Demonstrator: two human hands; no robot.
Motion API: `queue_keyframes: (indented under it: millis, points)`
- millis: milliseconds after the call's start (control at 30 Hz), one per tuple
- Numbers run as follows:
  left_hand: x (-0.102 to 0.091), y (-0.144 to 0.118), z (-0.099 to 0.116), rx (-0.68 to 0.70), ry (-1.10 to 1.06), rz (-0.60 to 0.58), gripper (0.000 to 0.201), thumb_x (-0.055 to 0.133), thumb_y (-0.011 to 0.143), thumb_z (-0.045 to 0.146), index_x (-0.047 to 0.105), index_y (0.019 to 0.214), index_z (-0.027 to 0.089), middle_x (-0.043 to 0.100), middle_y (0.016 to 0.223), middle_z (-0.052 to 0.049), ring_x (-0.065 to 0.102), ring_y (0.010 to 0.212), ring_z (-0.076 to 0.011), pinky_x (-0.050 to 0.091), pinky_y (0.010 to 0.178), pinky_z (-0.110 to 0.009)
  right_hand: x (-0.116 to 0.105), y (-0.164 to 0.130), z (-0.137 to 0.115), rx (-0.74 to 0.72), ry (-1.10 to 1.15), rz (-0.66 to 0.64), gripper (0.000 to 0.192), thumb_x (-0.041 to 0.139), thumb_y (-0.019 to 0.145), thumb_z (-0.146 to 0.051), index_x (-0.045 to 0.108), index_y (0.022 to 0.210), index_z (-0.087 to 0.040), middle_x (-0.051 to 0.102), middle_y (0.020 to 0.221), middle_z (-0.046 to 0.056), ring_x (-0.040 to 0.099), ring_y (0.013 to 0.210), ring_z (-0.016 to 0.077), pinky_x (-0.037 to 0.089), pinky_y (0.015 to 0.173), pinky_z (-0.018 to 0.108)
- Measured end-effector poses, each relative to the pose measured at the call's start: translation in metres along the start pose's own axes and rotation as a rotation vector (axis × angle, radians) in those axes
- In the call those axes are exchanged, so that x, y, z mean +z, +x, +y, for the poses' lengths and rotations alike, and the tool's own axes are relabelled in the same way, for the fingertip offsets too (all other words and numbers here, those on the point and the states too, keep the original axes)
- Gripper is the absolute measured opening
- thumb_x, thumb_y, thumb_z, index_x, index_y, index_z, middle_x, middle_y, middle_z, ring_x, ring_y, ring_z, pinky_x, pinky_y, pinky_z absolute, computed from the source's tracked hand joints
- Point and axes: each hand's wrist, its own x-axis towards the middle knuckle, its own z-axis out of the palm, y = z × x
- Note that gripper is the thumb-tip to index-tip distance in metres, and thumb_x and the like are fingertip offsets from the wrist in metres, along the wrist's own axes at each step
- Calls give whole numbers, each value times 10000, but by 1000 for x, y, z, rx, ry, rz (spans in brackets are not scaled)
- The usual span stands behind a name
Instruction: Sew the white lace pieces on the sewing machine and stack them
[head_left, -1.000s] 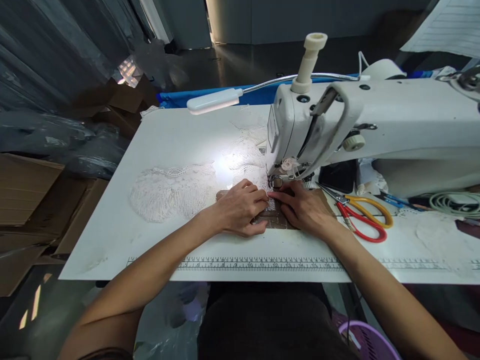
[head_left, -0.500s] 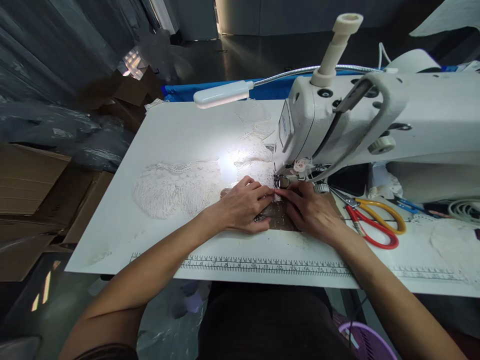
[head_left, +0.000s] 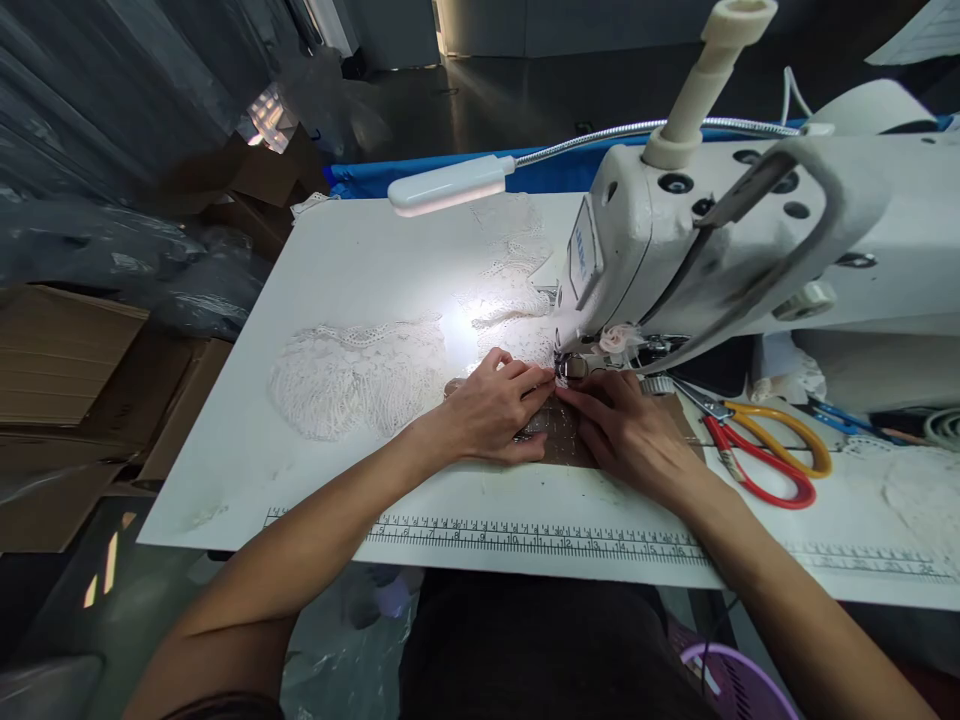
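White lace [head_left: 360, 385] lies across the sewing table, and part of it runs under the presser foot [head_left: 574, 368] of a white sewing machine [head_left: 626, 230]. My left hand [head_left: 499, 410] is bent over the work just left of the foot, fingers together, pressing the lace edge. Close in front of the needle area, my right hand [head_left: 626, 425] pinches the lace edge, its fingertips almost meeting those of the left. A brown patch [head_left: 566, 440] with light stitch-like marks shows on the table beneath both hands. The fingertips hide most of the lace they hold.
Scissors with red and yellow handles [head_left: 772, 450] lie right of my right hand. A lit lamp [head_left: 450, 187] hangs over the lace. A printed ruler [head_left: 517, 540] runs along the front edge. Cardboard boxes [head_left: 67, 370] stand at left, a purple basket [head_left: 739, 680] below.
The viewpoint has shifted slightly, so the machine and scissors appear farther right. Both hands keep nearly the same pose beside the presser foot, with little visible movement of the lace.
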Motion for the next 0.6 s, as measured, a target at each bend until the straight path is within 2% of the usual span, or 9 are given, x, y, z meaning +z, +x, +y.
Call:
queue_keyframes:
  millis: [167, 400, 500, 600]
  points:
    - [0, 2, -3, -7, 13, -21, 461, 492, 897, 403, 611, 1205, 82, 587, 1303, -179, 590, 1027, -293, 418, 913, -468, 0, 4, -6, 84, -44, -43, 391, 438, 930, -194, 630, 1271, -174, 603, 1161, 184, 537, 1047, 346, 525, 792, 485]
    - [-1, 5, -5, -46, -1, -24, 463, 506, 889, 423, 621, 1191, 93, 578, 1307, -179, 576, 1065, -304, 411, 910, -465, 2, 6, -9, 134, -44, -38, 413, 415, 940, -200, 601, 1309, -185, 598, 1181, 184, 529, 1077, 357, 523, 818, 513]
    - [-1, 6, -5, -55, 14, -42, 518, 474, 905, 454, 593, 1240, 76, 574, 1306, -180, 562, 1078, -303, 403, 916, -468, 3, 1, -6, 131, 26, -10, 421, 423, 948, -218, 593, 1331, -192, 594, 1178, 176, 555, 1033, 329, 512, 873, 526]
    - [-2, 6, -5, -66, 35, -65, 568, 451, 915, 481, 559, 1290, 69, 569, 1308, -179, 553, 1082, -303, 395, 909, -467, -1, -5, 0, 162, 151, 25, 409, 433, 957, -260, 606, 1319, -180, 581, 1211, 172, 604, 1008, 294, 522, 894, 476]
